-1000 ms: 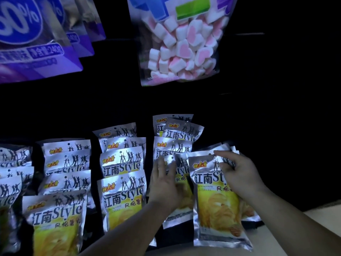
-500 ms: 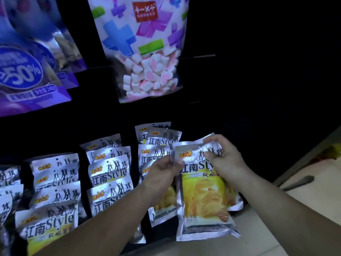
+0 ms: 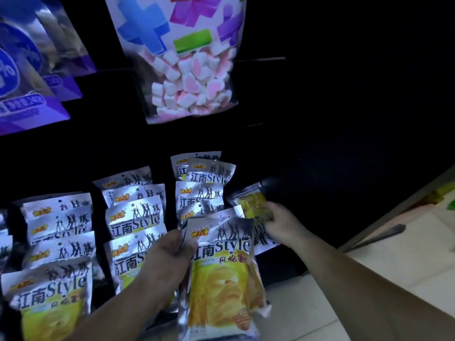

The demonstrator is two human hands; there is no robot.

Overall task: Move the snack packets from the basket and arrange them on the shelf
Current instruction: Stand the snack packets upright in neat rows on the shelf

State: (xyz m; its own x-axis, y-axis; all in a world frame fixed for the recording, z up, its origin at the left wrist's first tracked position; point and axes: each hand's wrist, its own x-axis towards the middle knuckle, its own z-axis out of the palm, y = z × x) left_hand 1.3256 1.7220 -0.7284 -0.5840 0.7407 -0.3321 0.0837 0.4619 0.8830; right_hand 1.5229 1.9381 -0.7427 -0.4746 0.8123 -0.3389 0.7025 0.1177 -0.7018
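Observation:
Silver and yellow snack packets printed "Style" hang in several overlapping rows on the dark shelf [image 3: 283,153]. My left hand [image 3: 170,257] grips the upper left edge of the front packet [image 3: 221,274], which hangs in front of the right-hand row. My right hand [image 3: 278,220] pinches another packet [image 3: 253,205] that is turned upside down, at the right end of the rows. More packets lie behind these two. No basket is in view.
A bag of pink and white marshmallows [image 3: 187,77] hangs above the rows. Purple bags [image 3: 32,94] hang at the upper left. Pale floor tiles [image 3: 406,254] show at the lower right. The shelf's right part is dark.
My left hand has taken hold of the front packet's left edge. My right hand let go of that packet's top and moved right onto an upside-down packet behind it.

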